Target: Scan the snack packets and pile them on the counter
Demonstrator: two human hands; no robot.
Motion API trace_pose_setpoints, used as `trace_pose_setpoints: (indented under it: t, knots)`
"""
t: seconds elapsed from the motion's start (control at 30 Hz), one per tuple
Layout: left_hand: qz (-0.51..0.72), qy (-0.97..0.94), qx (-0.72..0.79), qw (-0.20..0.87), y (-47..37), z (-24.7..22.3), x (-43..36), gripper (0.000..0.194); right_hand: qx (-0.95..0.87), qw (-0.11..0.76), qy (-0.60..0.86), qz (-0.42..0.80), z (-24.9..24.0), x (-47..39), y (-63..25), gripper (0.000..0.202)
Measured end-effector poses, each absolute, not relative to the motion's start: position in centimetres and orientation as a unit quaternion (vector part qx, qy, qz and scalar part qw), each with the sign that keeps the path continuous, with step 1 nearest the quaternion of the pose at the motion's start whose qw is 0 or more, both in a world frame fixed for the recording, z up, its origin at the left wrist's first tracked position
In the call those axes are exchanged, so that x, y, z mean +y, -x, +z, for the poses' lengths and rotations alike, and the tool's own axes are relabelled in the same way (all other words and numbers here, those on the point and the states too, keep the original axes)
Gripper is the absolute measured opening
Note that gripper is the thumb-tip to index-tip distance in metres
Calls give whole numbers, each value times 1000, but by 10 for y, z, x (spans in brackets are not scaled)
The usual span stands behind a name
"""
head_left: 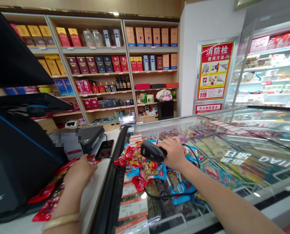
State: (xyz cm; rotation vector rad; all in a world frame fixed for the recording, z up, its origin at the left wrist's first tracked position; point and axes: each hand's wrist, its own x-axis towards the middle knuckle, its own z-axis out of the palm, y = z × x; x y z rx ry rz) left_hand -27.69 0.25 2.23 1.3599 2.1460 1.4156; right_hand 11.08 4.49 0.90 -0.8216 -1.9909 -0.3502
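Note:
My right hand [174, 152] is wrapped round the grip of a black handheld barcode scanner [151, 151]. Its head points left, over a heap of red snack packets [143, 174] and blue snack packets [177, 187] on the glass freezer lid. A black cable loops among the packets. At the left, my left hand [80, 170] is closed over a red snack packet [97, 160] on the white counter, its fingertips partly hidden. More red packets [48, 206] lie beside that wrist, next to the checkout machine.
A black checkout machine [13, 162] stands at the left. A phone [105, 149] lies on the white counter [91, 198]. The glass-topped freezer [215, 130] fills the right, with packaged goods beneath. Shelves [98, 50] of boxes and bottles line the back wall.

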Motion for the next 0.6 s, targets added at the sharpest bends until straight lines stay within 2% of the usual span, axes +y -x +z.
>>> trace_pose_setpoints:
  t: [0.07, 0.1, 0.17, 0.27, 0.33, 0.43, 0.6]
  knots:
    - [474, -433, 765, 44, 261, 32, 0, 34, -808, 468, 331, -139, 9, 45, -111, 16]
    - [485, -418, 767, 43, 252, 38, -1, 36, -807, 470, 330, -138, 9, 45, -111, 16]
    - [554, -382, 726, 144, 234, 47, -4, 41, -807, 469, 331, -139, 9, 45, -110, 15]
    - [660, -299, 557, 406, 212, 59, -9, 39, -812, 456, 336, -145, 10, 44, -109, 15]
    - [667, -262, 445, 537, 203, 63, -12, 38, -815, 449, 334, -152, 11, 42, -109, 15]
    - [646, -240, 382, 616, 197, 64, -15, 39, -820, 449, 321, -150, 13, 39, -108, 15]
    - [597, -262, 417, 633, 184, 60, -17, 37, -832, 460, 283, -126, 16, 32, -105, 14]
